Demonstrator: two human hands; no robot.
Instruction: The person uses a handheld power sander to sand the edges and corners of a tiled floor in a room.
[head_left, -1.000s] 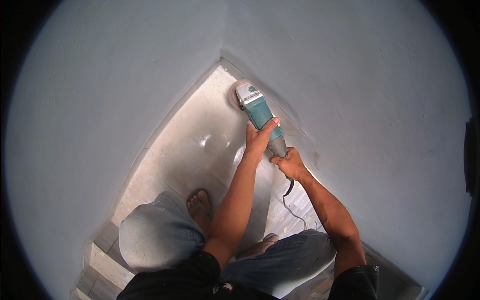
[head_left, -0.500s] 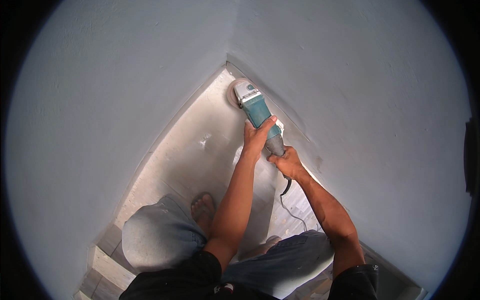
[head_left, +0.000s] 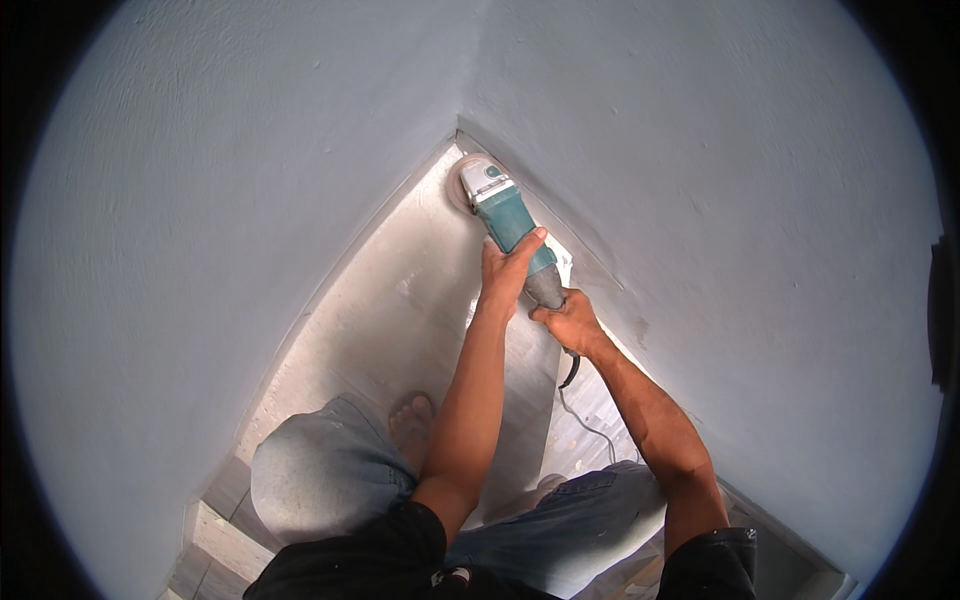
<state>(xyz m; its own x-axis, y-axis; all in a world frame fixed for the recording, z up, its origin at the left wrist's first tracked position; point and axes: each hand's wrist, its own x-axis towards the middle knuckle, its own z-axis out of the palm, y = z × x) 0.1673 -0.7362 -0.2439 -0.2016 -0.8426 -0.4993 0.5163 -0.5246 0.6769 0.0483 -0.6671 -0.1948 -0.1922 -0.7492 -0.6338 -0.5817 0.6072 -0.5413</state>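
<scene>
A teal and silver angle grinder (head_left: 506, 214) is held in both my hands. My left hand (head_left: 509, 266) wraps round the teal body from the left, thumb laid over the top. Farther back, my right hand (head_left: 568, 318) grips the dark grey rear handle, where the power cord (head_left: 571, 371) comes out. The round disc (head_left: 458, 184) shows at the left of the tool's head, low by the floor near the corner. Its underside is hidden, so contact with the floor cannot be seen.
Two pale grey walls (head_left: 250, 180) meet at the far corner, with a narrow skirting along their base. Dusty floor (head_left: 380, 290) lies between them. The thin cord runs back past my right forearm. My sandalled foot (head_left: 411, 415) is near the left knee; a step edge (head_left: 228, 545) is at lower left.
The grinder and both hands have shifted slightly left, and the disc sits a little nearer the corner. Both hands keep the same hold.
</scene>
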